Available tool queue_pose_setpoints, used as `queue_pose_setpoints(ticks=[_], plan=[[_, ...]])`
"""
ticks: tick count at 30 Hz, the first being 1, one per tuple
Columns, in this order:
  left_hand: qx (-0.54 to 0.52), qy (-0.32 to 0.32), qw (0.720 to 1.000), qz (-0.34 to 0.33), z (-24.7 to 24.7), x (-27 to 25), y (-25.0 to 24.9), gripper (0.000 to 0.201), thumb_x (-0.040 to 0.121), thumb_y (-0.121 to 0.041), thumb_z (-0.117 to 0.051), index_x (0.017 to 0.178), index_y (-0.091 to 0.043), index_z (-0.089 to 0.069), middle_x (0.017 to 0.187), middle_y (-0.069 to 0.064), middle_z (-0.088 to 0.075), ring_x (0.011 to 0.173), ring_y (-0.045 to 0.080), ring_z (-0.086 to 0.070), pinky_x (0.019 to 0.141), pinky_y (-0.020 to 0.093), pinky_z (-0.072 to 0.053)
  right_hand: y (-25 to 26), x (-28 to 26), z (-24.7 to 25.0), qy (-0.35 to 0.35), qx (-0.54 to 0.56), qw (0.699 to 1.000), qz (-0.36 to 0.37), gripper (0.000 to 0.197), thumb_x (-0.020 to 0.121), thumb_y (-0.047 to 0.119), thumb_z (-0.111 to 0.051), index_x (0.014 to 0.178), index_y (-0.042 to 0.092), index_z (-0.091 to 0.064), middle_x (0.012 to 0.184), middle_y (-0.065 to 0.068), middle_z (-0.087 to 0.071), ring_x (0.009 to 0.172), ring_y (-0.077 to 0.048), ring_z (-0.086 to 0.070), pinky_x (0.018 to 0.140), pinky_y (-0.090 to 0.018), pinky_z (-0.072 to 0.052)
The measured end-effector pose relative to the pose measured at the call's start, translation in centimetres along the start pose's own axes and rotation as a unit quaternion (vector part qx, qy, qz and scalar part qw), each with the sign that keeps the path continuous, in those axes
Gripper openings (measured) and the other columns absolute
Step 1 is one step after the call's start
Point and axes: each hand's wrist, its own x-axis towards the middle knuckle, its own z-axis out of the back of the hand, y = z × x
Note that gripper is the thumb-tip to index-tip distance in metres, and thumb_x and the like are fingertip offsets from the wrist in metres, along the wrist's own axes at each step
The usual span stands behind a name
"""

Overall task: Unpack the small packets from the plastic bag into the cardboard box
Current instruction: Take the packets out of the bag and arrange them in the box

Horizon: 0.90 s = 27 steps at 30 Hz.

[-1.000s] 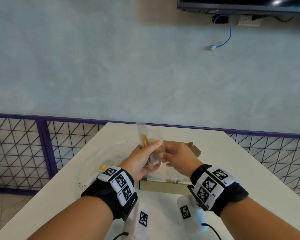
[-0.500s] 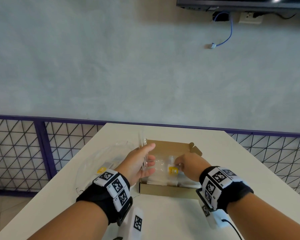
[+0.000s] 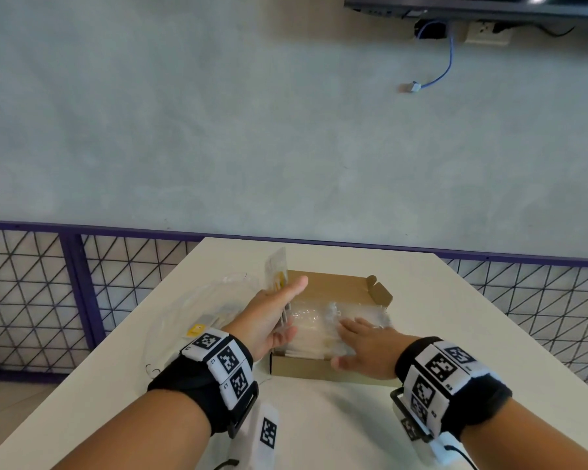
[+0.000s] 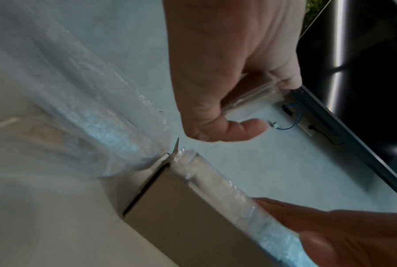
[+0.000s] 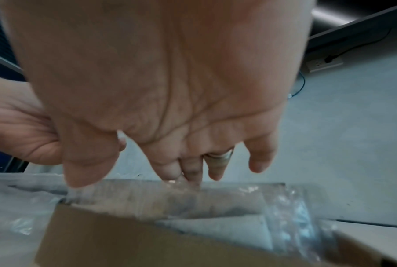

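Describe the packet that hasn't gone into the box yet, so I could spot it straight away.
Start at the white table and find the open cardboard box in its middle. At the box's left edge the left hand holds a clear packet upright. Unlike the packets lying flat in the box, it stands on end and shows a yellow strip.

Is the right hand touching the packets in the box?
Touching. In the right wrist view, the right hand's fingertips press on the clear packets in the box.
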Motion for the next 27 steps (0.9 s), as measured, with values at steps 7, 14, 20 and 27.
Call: queue_pose_setpoints(ticks=[7, 14, 20, 27], plan=[[-0.008, 0.051, 0.998, -0.027, -1.2, -0.8, 0.0, 0.065, 0.059, -0.061, -0.063, 0.108, -0.019, -0.056, 0.091, 0.006, -0.053, 0.071, 0.011, -0.051, 0.055, 0.02, -0.052, 2.4, -1.0, 3.1, -0.196, 0.386, 0.899, 0.066, 0.059, 0.089, 0.042, -0.056, 0.14, 0.019, -0.038, 0.139, 0.0, -0.048, 0.126, -0.016, -0.047, 0.107, -0.032, -0.037], [-0.023, 0.059, 0.998, -0.015, -1.3, -1.1, -0.3, 0.039, 0.081, -0.036, -0.067, 0.113, -0.016, -0.055, 0.108, 0.008, -0.056, 0.096, 0.02, -0.057, 0.065, 0.027, -0.055, 2.9, 0.5, 3.8, -0.306, 0.428, 0.848, 0.065, 0.018, 0.086, 0.006, -0.055, 0.098, 0.012, -0.067, 0.094, -0.008, -0.071, 0.091, -0.023, -0.066, 0.085, -0.039, -0.054], [-0.041, -0.027, 0.998, -0.033, 0.2, 0.1, -0.1, 0.02, 0.091, -0.024, -0.058, 0.108, -0.013, -0.055, 0.109, 0.011, -0.056, 0.087, 0.019, -0.055, 0.067, 0.029, -0.054, -1.1, 0.9, 4.4, -0.329, 0.326, 0.885, -0.041, 0.03, 0.086, 0.001, -0.043, 0.065, 0.022, -0.043, 0.075, -0.004, -0.054, 0.076, -0.025, -0.05, 0.064, -0.029, -0.04], [-0.05, -0.017, 0.998, -0.041, -0.1, 0.1, 0.0, 0.017, 0.095, -0.013, -0.047, 0.111, -0.011, -0.054, 0.097, 0.009, -0.057, 0.087, 0.02, -0.058, 0.069, 0.029, -0.052, -1.3, 2.7, 2.4, -0.119, 0.11, 0.986, -0.044, 0.037, 0.088, -0.008, -0.036, 0.085, 0.026, -0.048, 0.088, -0.002, -0.055, 0.099, -0.026, -0.058, 0.073, -0.027, -0.044]])
